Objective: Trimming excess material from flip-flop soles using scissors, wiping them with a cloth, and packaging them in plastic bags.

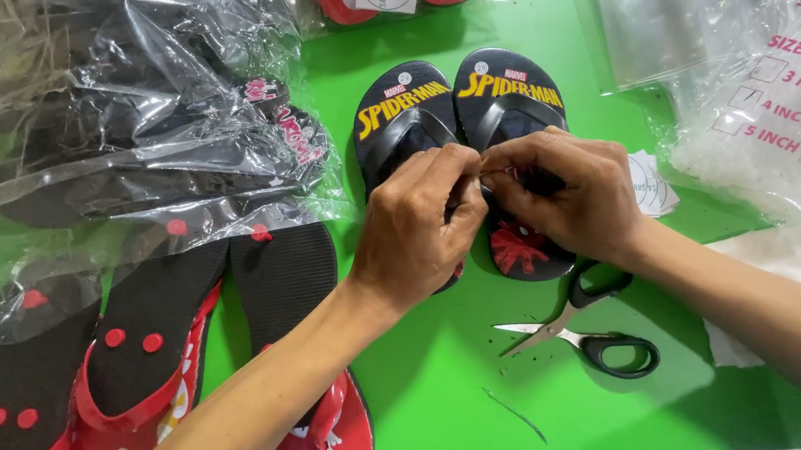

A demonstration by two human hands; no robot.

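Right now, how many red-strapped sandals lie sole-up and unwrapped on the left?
3. A first sandal at the far left, a second sandal beside it, and a third sandal partly under the left forearm. More may be hidden inside the plastic bags above.

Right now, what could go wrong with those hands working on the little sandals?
The left hand and right hand pinch something tiny over the dark sandals; it might slip away. The open scissors lie just under the right wrist, so a forearm could bump the blades. Loose plastic bags crowd the left side.
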